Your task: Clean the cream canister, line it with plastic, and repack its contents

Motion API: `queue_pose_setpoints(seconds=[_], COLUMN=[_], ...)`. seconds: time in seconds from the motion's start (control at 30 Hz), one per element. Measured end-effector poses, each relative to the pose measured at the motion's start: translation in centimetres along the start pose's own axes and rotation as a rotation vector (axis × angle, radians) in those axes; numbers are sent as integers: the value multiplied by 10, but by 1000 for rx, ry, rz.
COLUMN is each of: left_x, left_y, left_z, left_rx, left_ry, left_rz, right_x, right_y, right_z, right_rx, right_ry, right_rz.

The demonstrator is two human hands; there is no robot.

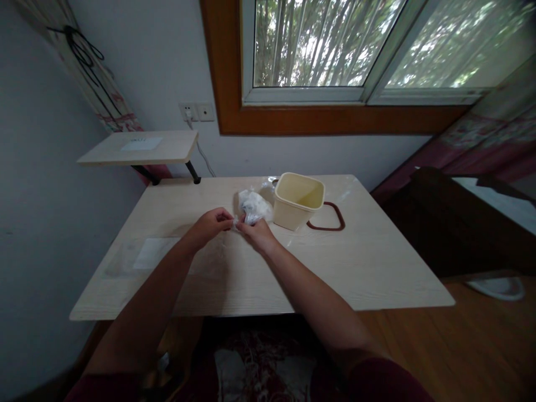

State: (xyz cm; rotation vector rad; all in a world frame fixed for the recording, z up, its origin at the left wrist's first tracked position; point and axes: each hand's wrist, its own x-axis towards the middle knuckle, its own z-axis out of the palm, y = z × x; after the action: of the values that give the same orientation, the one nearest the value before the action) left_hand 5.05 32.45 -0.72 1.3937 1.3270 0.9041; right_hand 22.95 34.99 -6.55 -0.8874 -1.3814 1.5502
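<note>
A clear plastic bag with white crumpled contents (254, 205) lies on the desk, its gathered end toward me. My left hand (213, 224) pinches the tip of that end between thumb and fingers. Close beside it, my right hand (256, 231) grips the bag nearer its full part. What exactly is inside the bag I cannot make out. Just right of the bag stands a cream plastic bin (293, 215), upright, its inside showing no contents on the visible wall. A reddish-brown rounded frame (341, 218) lies flat on the desk, partly behind the bin.
The pale wooden desk (377, 268) carries a raised shelf (100, 152) at back left with a paper label. A white sheet (154, 253) lies left of my arms. Behind are a wall socket (197, 112) with a cable, and a window. A dark piece of furniture (460, 234) stands right.
</note>
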Motion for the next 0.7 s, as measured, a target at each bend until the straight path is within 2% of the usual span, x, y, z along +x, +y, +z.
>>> queue_pose_setpoints(seconds=[0.23,0.4,0.53,0.7], left_x=[1,0,-7,-15], left_y=[-8,-13,-2,14], left_z=[1,1,1,4], left_rx=[20,110,308,442], left_ry=[-31,5,24,22], left_rz=[0,86,200,266], right_x=[2,8,12,12], right_y=[3,14,17,6], right_z=[-3,-4,-6,-11], right_rx=[-149,-210,-189,-223], right_ry=[7,54,32,-48], right_rz=[-80,-129,-177,-130])
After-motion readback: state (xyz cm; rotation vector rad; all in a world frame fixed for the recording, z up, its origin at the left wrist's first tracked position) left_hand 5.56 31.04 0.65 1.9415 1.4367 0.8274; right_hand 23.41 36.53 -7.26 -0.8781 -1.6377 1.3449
